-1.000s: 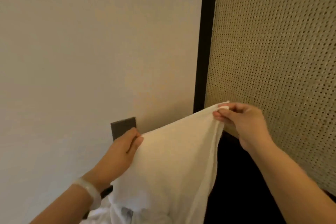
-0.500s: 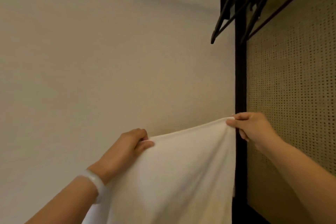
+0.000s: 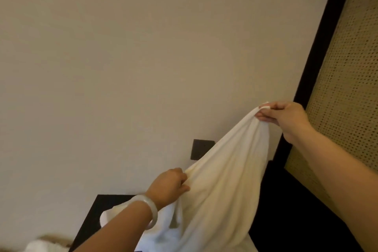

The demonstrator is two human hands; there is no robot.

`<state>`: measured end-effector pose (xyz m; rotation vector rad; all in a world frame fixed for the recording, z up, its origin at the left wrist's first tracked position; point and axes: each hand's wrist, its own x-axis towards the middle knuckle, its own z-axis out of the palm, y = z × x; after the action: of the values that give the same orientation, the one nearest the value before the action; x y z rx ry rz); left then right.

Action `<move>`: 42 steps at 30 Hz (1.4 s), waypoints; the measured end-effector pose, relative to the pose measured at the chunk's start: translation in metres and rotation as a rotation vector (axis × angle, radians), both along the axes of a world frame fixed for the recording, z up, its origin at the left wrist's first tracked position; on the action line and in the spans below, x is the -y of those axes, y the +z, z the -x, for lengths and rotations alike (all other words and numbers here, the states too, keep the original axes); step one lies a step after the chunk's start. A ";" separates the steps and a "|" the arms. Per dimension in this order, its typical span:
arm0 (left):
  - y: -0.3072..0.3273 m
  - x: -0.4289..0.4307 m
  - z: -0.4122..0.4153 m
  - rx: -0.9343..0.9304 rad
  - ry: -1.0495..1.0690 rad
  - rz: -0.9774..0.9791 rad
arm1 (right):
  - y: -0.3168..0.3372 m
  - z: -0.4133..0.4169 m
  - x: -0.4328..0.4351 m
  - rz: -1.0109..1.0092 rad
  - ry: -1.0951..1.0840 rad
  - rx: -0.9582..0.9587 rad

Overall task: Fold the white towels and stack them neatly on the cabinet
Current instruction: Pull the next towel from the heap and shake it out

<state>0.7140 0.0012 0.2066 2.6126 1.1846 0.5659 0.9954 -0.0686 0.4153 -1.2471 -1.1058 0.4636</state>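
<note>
A white towel (image 3: 221,186) hangs stretched in the air between both hands, sloping up to the right. My left hand (image 3: 169,185) grips its lower left edge with curled fingers; a pale bangle sits on that wrist. My right hand (image 3: 286,118) pinches the upper right corner, raised near the dark frame. The towel's lower part drapes down over the dark cabinet top (image 3: 92,217) and hides most of it. More white cloth (image 3: 108,216) lies bunched on the cabinet behind my left forearm.
A plain beige wall fills the left and middle. A dark wall plate (image 3: 199,148) sits just behind the towel. A black-framed woven cane panel (image 3: 347,88) stands at the right. Something white and fluffy (image 3: 45,246) shows at the bottom left.
The view has tilted and dropped, so the cabinet top and wall plate show again. My left hand has lowered while my right stays high, so the towel's top edge now slopes steeply.
</note>
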 end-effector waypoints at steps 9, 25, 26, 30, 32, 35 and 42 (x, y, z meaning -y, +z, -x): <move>-0.004 -0.003 0.026 0.513 0.158 0.188 | -0.017 -0.029 0.003 0.024 -0.078 -0.086; 0.030 -0.026 0.045 -0.135 -0.069 -0.258 | -0.031 -0.035 -0.005 0.042 -0.097 -0.154; 0.030 -0.026 0.044 -0.058 -0.042 -0.229 | -0.032 -0.035 -0.006 0.044 -0.100 -0.155; 0.026 -0.023 0.038 0.281 0.085 -0.046 | -0.037 -0.040 -0.008 0.060 -0.136 -0.185; 0.028 -0.022 0.037 0.461 0.149 0.062 | -0.038 -0.043 -0.007 0.061 -0.139 -0.199; 0.038 -0.024 0.042 0.514 0.099 0.106 | -0.040 -0.049 -0.004 0.049 -0.140 -0.203; 0.094 -0.029 0.054 0.024 -0.163 -0.134 | -0.029 -0.062 0.000 0.034 -0.133 -0.210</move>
<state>0.6597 0.0307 0.3006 2.7724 0.9451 0.6624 1.0574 -0.0691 0.3866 -1.2617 -0.8354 0.5018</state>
